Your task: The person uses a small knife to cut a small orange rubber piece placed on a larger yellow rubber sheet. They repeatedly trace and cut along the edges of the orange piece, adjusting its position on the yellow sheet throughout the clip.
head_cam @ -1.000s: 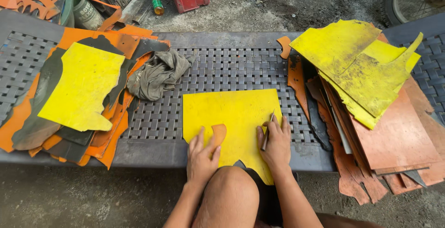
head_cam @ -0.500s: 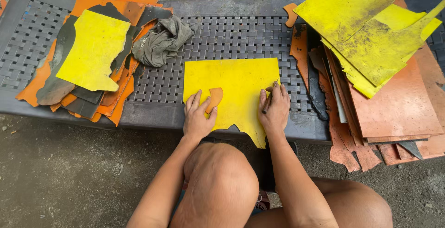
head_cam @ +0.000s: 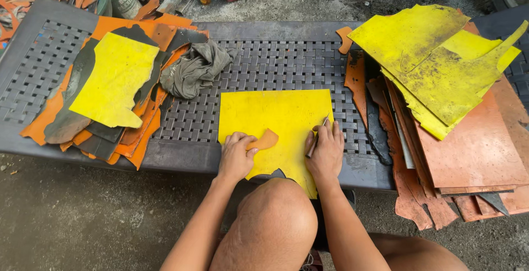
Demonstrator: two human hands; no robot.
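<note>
- On the bench's (head_cam: 182,158) left end we see a heap of orange and dark offcuts (head_cam: 99,133) topped by a yellow piece (head_cam: 113,81); a grey rag (head_cam: 193,70) lies just beside it.
- Our left hand (head_cam: 236,158) presses a small orange template (head_cam: 263,140) flat on the yellow sheet (head_cam: 275,119), which lies at the bench's front edge, middle.
- We judge the template must stay pinned, fingers clear of its outline.
- Our right hand (head_cam: 325,152) pinches a thin marking tool (head_cam: 316,141), probably a pen, at the sheet's right edge.
- The sheet's tail overhangs the front edge above our knee, so tracing belongs on the supported part.
- Stacked orange and yellow sheets (head_cam: 441,94) crowd the right end, near the right hand.
</note>
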